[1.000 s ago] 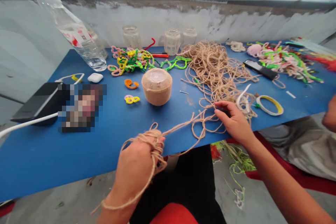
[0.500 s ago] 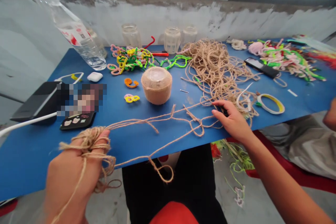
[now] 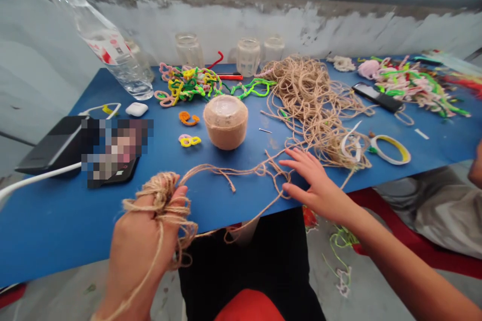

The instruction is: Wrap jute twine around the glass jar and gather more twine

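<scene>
My left hand (image 3: 146, 241) is closed around a bundle of brown jute twine (image 3: 165, 200), with loops wound over the fingers and one strand trailing down the wrist. From the bundle, several strands run right across the table edge to a loose knotted tangle. Over that tangle my right hand (image 3: 312, 180) is spread, fingers apart, with twine beneath the fingertips and nothing gripped. Behind them a large heap of the same twine (image 3: 305, 90) lies on the table. A jar wrapped in twine (image 3: 226, 125) stands at the middle, its top pale and shiny.
On the blue table (image 3: 75, 225) are a water bottle (image 3: 113, 50), a black power bank (image 3: 56, 145), coloured pipe-cleaner pieces (image 3: 188, 83), a tape roll (image 3: 389, 149) and a nail (image 3: 265, 130). Glass jars (image 3: 248, 55) stand along the wall. Another person sits at the right edge.
My left hand has moved right with the twine bundle, and the strands have slackened. My right hand has shifted slightly left and its fingers have spread.
</scene>
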Demonstrator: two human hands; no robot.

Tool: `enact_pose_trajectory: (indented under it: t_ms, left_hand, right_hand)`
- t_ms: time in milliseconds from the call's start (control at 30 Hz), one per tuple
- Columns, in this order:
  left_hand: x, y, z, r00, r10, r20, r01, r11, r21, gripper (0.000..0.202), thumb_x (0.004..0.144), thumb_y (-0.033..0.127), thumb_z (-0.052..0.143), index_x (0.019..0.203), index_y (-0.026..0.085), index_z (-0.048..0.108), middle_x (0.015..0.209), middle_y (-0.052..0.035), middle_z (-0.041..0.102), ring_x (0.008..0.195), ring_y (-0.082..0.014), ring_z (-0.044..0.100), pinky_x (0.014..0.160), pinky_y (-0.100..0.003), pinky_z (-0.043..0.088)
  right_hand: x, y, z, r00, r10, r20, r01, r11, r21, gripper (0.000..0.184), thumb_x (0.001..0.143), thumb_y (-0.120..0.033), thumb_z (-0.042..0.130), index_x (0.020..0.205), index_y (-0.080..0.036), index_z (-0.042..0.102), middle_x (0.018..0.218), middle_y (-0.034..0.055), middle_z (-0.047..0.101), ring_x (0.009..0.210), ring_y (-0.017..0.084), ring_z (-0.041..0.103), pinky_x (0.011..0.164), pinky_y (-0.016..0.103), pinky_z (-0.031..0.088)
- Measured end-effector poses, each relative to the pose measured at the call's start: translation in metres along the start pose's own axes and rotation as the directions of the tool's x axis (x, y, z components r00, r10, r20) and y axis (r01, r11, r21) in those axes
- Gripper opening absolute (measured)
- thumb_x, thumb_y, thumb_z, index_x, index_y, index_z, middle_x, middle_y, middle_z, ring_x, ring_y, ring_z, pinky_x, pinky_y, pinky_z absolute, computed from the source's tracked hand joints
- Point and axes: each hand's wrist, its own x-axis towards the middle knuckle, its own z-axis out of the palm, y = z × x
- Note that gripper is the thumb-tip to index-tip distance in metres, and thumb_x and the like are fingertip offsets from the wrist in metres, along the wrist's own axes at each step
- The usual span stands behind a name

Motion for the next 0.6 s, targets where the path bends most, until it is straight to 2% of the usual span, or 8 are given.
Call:
enact_pose_trajectory:
  t_ms: [100,200,267,333,400,533,600]
  left_hand:
    - [-0.001,0.003,0.005,0.999,0.045,0.025,-0.046,0.999,0.013,0.047,0.096,0.05,0.041,0.13,0.023,0.06,0.132,-0.0087,0.069,0.124,-0.0285,0.066,0.108,-0.045,0.053]
    - [-0.003,0.003,0.008,0.999,0.043,0.016,-0.044,0.998,0.036,0.044,0.096,0.051,0.041,0.127,0.026,0.061,0.129,-0.0072,0.07,0.121,-0.0295,0.067,0.105,-0.047,0.054]
    - [-0.003,0.002,0.008,0.999,0.049,0.013,-0.049,0.998,0.044,0.045,0.096,0.051,0.041,0.127,0.025,0.06,0.128,-0.0076,0.071,0.118,-0.0297,0.068,0.103,-0.048,0.055]
    - [-0.003,0.002,0.008,0.998,0.058,-0.004,-0.058,0.998,0.033,0.045,0.095,0.05,0.044,0.128,0.023,0.06,0.128,-0.0075,0.071,0.12,-0.0282,0.068,0.105,-0.045,0.055]
    - [-0.003,0.003,0.008,0.998,0.062,-0.021,-0.062,0.998,0.015,0.045,0.095,0.047,0.045,0.129,0.022,0.061,0.131,-0.0068,0.07,0.124,-0.0265,0.066,0.108,-0.042,0.053]
    - [-0.004,0.005,0.011,0.997,0.067,-0.027,-0.067,0.998,0.003,0.045,0.094,0.047,0.047,0.128,0.021,0.062,0.13,-0.0067,0.071,0.123,-0.0268,0.067,0.106,-0.042,0.055]
    - [-0.008,0.005,0.014,0.99,0.131,-0.046,-0.13,0.991,0.019,0.044,0.095,0.049,0.048,0.127,0.022,0.062,0.128,-0.0071,0.072,0.118,-0.0275,0.07,0.101,-0.042,0.058]
  right_hand:
    - [-0.007,-0.02,0.005,0.995,-0.078,0.069,0.084,0.992,-0.09,0.046,0.092,-0.044,0.059,0.137,-0.032,0.057,0.162,0.0035,0.04,0.157,0.03,0.029,0.127,0.071,0.012]
    - [-0.014,-0.031,0.007,0.989,-0.103,0.108,0.114,0.988,-0.102,0.051,0.091,-0.043,0.061,0.141,-0.035,0.052,0.163,0.0026,0.037,0.155,0.03,0.033,0.126,0.069,0.022]
    - [-0.017,-0.032,0.009,0.991,-0.094,0.099,0.103,0.99,-0.095,0.052,0.09,-0.041,0.063,0.14,-0.035,0.052,0.159,0.0043,0.043,0.149,0.031,0.042,0.121,0.065,0.033]
    - [-0.019,-0.032,0.01,0.995,-0.078,0.062,0.083,0.994,-0.077,0.046,0.09,-0.037,0.063,0.136,-0.033,0.056,0.149,0.0062,0.054,0.138,0.029,0.052,0.114,0.059,0.042]
    - [-0.02,-0.031,0.011,0.997,-0.071,0.036,0.072,0.997,-0.041,0.037,0.093,-0.034,0.06,0.13,-0.032,0.06,0.134,0.0057,0.064,0.126,0.026,0.059,0.107,0.052,0.046]
    - [-0.025,-0.037,0.014,0.996,-0.057,0.074,0.052,0.997,0.063,0.018,0.099,-0.028,0.051,0.107,-0.029,0.067,0.104,-0.0005,0.074,0.1,0.016,0.066,0.096,0.041,0.043]
    - [-0.028,-0.039,0.015,0.995,-0.053,0.082,0.045,0.995,0.095,0.017,0.1,-0.027,0.05,0.104,-0.027,0.066,0.102,-0.0014,0.074,0.097,0.014,0.065,0.095,0.039,0.041]
